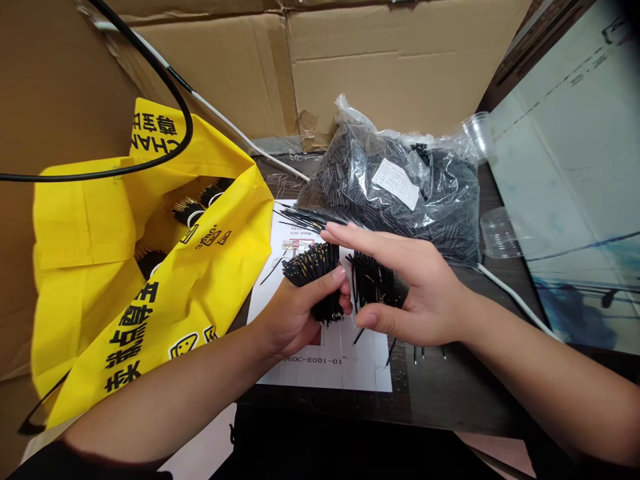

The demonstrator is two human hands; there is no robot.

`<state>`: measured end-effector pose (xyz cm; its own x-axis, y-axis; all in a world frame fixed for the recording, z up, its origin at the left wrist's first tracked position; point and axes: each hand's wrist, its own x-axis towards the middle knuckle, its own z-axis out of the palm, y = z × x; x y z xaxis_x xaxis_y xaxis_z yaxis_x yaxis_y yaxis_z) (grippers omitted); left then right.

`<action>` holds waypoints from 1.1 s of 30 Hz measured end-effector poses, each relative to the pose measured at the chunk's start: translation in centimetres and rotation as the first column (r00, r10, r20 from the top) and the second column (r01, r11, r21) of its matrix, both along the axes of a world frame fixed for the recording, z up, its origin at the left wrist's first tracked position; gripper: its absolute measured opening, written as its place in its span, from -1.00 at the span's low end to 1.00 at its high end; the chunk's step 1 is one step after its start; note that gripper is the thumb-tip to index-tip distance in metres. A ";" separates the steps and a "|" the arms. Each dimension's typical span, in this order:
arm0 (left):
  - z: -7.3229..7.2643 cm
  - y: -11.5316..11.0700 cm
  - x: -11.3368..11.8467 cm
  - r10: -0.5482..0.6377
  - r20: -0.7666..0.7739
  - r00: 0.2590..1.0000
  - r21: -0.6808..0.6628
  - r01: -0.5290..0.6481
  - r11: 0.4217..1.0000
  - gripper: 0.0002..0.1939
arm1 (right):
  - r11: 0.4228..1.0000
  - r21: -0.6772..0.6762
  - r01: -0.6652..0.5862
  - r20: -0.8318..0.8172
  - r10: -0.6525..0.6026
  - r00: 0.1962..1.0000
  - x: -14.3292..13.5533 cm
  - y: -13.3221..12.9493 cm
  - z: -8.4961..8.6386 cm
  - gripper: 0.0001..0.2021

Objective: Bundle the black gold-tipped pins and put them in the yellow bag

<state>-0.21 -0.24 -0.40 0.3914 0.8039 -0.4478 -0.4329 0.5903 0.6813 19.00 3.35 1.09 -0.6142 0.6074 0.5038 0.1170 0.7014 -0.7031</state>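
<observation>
The left hand's fingers (327, 283) grip the bundle (314, 272) of thin black wires, thumb across it, over the paper (327, 373); the right hand's fingers (357, 280) are spread open just right of the bundle. Left of the bundle, the yellow bag (210, 267) holds more tied bundles (187, 210); behind it, the clear bag (400, 187) is full of black pieces.

Brown cardboard (395, 60) stands behind a dark tabletop (450, 393).
</observation>
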 end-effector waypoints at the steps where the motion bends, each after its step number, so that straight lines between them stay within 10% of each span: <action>1: 0.0 0.0 0.0 0.001 -0.005 1.000 0.002 -0.001 1.000 -0.65 | 1.000 -0.005 -0.010 0.009 0.010 1.000 -0.1 0.0 0.0 -0.24; 8: -0.7 0.3 -0.3 0.094 0.017 0.995 0.060 -0.095 0.994 -0.74 | 0.979 0.125 0.159 0.236 -0.185 0.954 1.5 0.7 1.9 -0.47; 12: -1.0 0.5 -0.5 0.164 -0.029 0.986 0.082 -0.162 0.983 -0.81 | 0.878 0.155 0.454 0.492 -0.467 0.735 3.7 0.8 2.6 -0.83; 19: -1.2 0.6 -0.5 0.176 -0.060 0.983 0.135 -0.166 0.977 -0.79 | 0.863 0.013 0.504 0.857 -0.270 0.440 3.5 -2.9 0.0 -0.84; 33: -1.1 0.5 -0.5 0.158 -0.067 0.985 0.130 -0.148 0.980 -0.81 | 0.856 0.051 0.515 0.919 -0.243 0.311 3.6 -4.8 -0.4 -0.82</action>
